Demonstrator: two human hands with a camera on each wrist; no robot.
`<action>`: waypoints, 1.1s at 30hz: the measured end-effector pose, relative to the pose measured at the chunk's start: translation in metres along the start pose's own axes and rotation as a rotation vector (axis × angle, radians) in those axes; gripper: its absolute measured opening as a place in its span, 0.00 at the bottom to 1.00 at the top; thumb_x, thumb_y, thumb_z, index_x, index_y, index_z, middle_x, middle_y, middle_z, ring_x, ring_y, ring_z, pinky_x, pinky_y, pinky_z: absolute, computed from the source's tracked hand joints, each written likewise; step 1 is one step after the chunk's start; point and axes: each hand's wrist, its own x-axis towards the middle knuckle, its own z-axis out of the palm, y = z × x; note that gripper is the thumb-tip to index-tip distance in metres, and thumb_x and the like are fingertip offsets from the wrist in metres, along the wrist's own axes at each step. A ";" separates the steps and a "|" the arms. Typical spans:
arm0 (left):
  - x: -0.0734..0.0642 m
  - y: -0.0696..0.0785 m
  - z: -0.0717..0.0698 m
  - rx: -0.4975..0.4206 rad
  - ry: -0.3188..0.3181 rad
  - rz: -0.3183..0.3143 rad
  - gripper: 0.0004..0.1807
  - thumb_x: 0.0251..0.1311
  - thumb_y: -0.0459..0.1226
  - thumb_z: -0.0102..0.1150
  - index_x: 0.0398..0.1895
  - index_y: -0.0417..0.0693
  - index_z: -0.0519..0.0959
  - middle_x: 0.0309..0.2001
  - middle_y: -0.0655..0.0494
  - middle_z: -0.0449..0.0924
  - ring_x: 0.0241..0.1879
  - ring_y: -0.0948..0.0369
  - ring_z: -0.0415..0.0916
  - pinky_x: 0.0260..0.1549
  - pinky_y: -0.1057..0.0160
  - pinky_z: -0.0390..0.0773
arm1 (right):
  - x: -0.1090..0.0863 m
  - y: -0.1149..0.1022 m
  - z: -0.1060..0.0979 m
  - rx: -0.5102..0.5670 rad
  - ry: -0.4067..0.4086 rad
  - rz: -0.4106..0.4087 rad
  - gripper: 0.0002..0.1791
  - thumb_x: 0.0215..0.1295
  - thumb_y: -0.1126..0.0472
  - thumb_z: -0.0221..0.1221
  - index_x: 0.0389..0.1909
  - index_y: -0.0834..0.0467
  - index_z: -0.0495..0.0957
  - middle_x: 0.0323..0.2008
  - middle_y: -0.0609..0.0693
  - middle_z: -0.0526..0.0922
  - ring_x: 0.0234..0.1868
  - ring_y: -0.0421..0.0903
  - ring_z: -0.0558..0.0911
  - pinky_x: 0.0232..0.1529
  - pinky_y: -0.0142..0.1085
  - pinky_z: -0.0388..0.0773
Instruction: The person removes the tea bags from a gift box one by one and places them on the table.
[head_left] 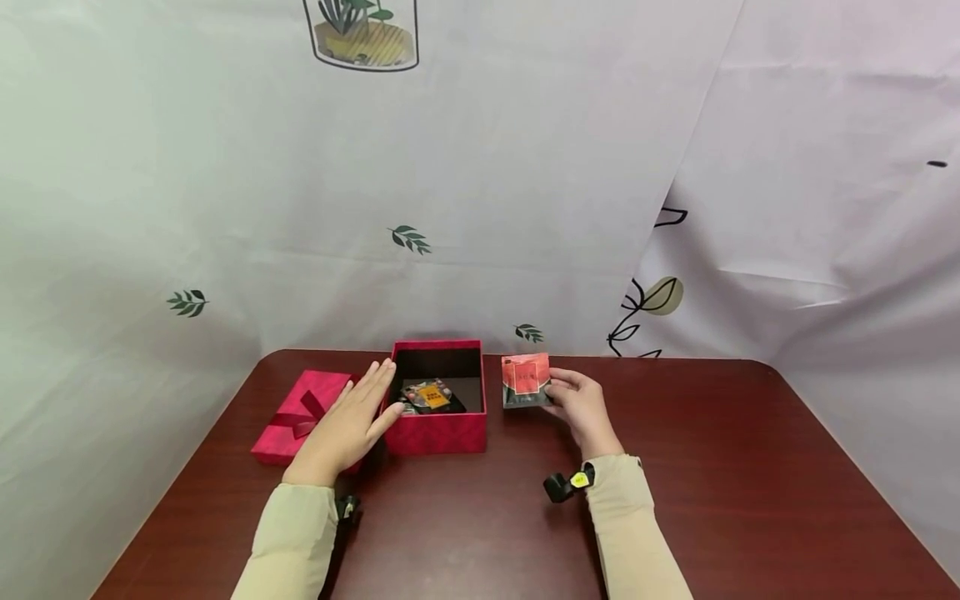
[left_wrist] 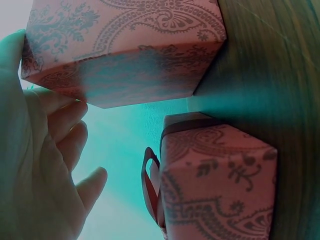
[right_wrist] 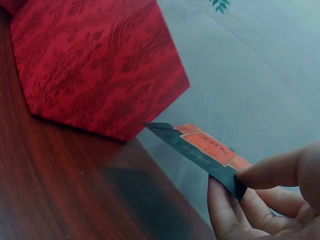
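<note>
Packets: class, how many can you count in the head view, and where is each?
2 plainly visible: a red-and-black packet pinched in the right hand, and an orange-labelled packet inside the open red box. More may be hidden beneath that one.

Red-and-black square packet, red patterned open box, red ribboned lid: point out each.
Red-and-black square packet [head_left: 527, 378]: head view, label.
Red patterned open box [head_left: 437, 434]: head view, front wall.
Red ribboned lid [head_left: 309, 410]: head view, bow.
</note>
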 end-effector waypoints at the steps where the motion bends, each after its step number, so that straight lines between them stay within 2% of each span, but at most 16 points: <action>1: 0.000 0.000 0.000 0.003 -0.001 0.001 0.41 0.73 0.50 0.53 0.80 0.42 0.53 0.80 0.44 0.49 0.80 0.45 0.43 0.74 0.36 0.47 | 0.001 0.002 -0.001 -0.008 0.002 0.005 0.22 0.68 0.75 0.55 0.62 0.73 0.74 0.50 0.65 0.82 0.37 0.39 0.83 0.36 0.32 0.85; 9: 0.001 0.002 0.001 0.043 0.013 0.007 0.40 0.73 0.50 0.53 0.80 0.41 0.54 0.80 0.44 0.50 0.79 0.45 0.44 0.74 0.36 0.47 | 0.006 0.012 -0.002 -0.091 0.012 0.035 0.20 0.69 0.73 0.56 0.61 0.72 0.75 0.46 0.61 0.85 0.34 0.39 0.82 0.33 0.30 0.84; 15: 0.002 0.002 0.002 0.053 0.014 0.007 0.40 0.73 0.50 0.53 0.80 0.41 0.54 0.80 0.44 0.51 0.79 0.45 0.44 0.74 0.37 0.47 | 0.008 0.021 -0.001 -0.146 0.018 0.035 0.20 0.68 0.75 0.56 0.60 0.72 0.76 0.46 0.64 0.85 0.32 0.38 0.82 0.30 0.29 0.83; 24: 0.002 0.003 0.001 0.055 0.019 0.019 0.39 0.74 0.50 0.52 0.80 0.41 0.55 0.80 0.44 0.51 0.79 0.45 0.44 0.74 0.36 0.47 | 0.007 0.025 0.003 -0.293 0.035 -0.012 0.18 0.66 0.74 0.59 0.56 0.72 0.78 0.43 0.65 0.85 0.27 0.40 0.82 0.26 0.31 0.83; 33: 0.002 0.003 -0.001 0.044 -0.003 0.008 0.40 0.74 0.50 0.52 0.80 0.40 0.54 0.80 0.44 0.50 0.79 0.44 0.43 0.74 0.36 0.46 | 0.007 0.026 0.005 -0.499 0.008 -0.076 0.12 0.63 0.69 0.64 0.47 0.69 0.83 0.34 0.58 0.87 0.24 0.43 0.82 0.28 0.37 0.84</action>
